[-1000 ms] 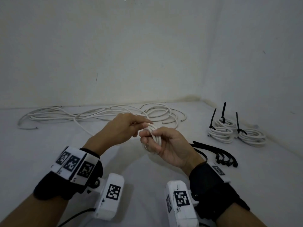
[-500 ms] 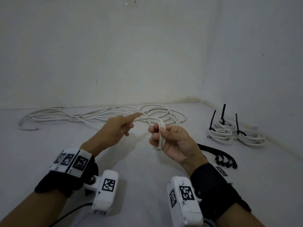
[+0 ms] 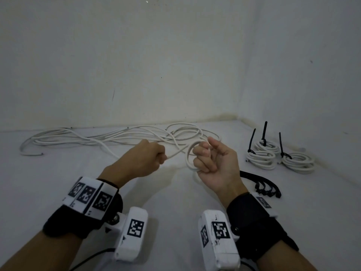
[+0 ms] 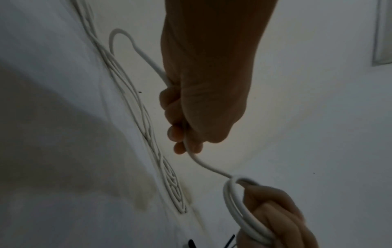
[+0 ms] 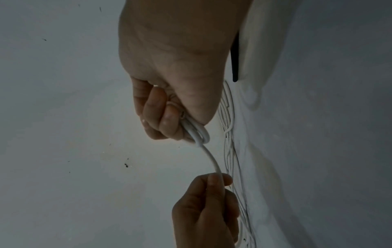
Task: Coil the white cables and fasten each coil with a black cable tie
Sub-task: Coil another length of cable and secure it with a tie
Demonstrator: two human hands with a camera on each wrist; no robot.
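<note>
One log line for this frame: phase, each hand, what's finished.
phase: coiling | right hand: holds small coil | left hand: grips feeding cable | done: three tied coils

Head view: from above and behind, facing forward-down; both hands mid-frame, white floor and wall corner beyond. Left wrist view: close along left hand [image 4: 203,87], thin white cable [image 4: 208,166] running to lower right. Right wrist view: close along right hand [image 5: 176,80]. All three share the cable span between hands.
</note>
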